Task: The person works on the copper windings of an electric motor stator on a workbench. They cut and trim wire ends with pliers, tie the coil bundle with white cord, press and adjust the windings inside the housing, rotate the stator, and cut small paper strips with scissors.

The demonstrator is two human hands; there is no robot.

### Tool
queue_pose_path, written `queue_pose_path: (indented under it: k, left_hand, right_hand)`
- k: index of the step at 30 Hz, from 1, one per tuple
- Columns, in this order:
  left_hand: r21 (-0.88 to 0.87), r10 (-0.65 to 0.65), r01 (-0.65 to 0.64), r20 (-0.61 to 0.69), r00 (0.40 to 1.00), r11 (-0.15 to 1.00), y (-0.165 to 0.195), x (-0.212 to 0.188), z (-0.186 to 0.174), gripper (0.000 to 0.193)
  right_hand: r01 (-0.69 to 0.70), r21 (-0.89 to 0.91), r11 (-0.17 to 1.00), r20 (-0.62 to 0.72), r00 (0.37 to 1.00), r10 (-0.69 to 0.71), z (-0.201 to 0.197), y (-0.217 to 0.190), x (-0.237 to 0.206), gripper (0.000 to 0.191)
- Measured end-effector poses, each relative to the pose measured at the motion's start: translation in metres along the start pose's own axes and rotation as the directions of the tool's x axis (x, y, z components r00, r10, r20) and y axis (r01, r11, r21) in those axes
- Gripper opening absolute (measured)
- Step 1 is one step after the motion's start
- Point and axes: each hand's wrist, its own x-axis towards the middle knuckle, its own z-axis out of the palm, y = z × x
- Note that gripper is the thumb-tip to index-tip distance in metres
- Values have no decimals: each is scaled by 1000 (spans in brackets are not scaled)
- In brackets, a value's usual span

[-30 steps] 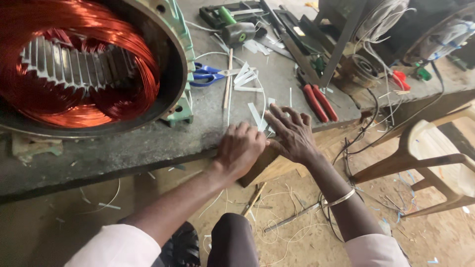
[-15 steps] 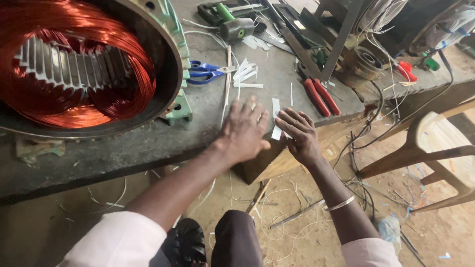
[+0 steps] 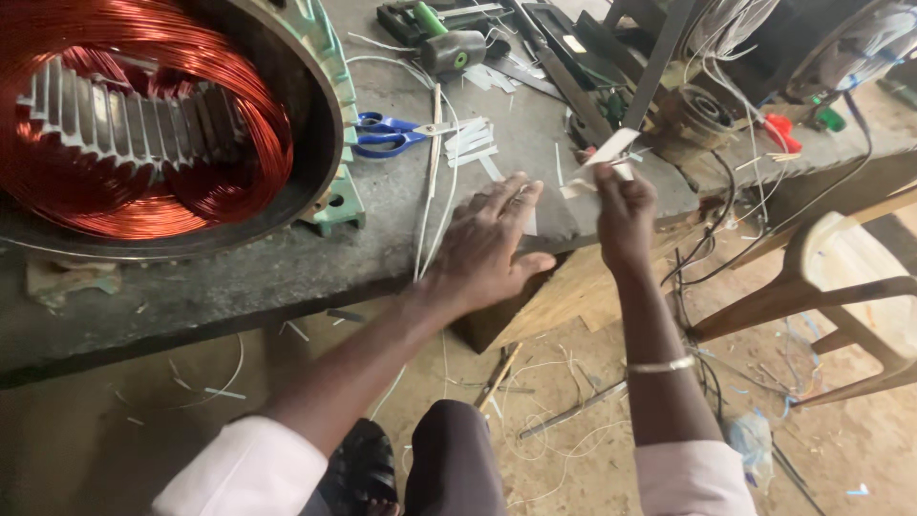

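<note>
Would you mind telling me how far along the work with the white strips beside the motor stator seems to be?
Done: copper coils already sit in the stator, and several cut white strips lie by the blue scissors. In hand: the right hand holds up a white strip in a pinch grip, while the left hand rests flat at the bench edge. Left: the strips remain loose, outside the stator.

No packages, labels, signs — nor screens.

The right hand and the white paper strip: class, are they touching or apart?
Touching. The head view shows the right hand raised above the bench edge, its fingers pinched on the white paper strip, which sticks out above them.
</note>
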Motion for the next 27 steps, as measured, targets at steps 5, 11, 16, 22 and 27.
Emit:
queue_pose_path:
  k: [5, 11, 16, 22, 27]
  left_hand:
    - [-269, 76, -212, -439, 895, 940, 18, -12, -6, 68]
    - [-704, -336, 176, -94, 937, 688, 24, -17, -25, 40]
    - [-984, -507, -32, -118, 854, 175, 12, -63, -45, 27]
    - [-710, -405, 252, -52, 913, 658, 4, -123, -63, 24]
    - [-541, -274, 90, -271, 923, 836, 2, -144, -72, 17]
  right_hand:
    - [-199, 277, 940, 145, 976, 164, 21, -35, -45, 20]
    - [-443, 403, 801, 360, 881, 306, 65, -49, -96, 19]
    - [-489, 350, 799, 307, 865, 396, 89, -58, -123, 15]
    - [-381, 52, 923, 427, 844, 324, 91, -73, -151, 17]
    - [-417, -135, 899, 492, 759, 426, 96, -88, -166, 19]
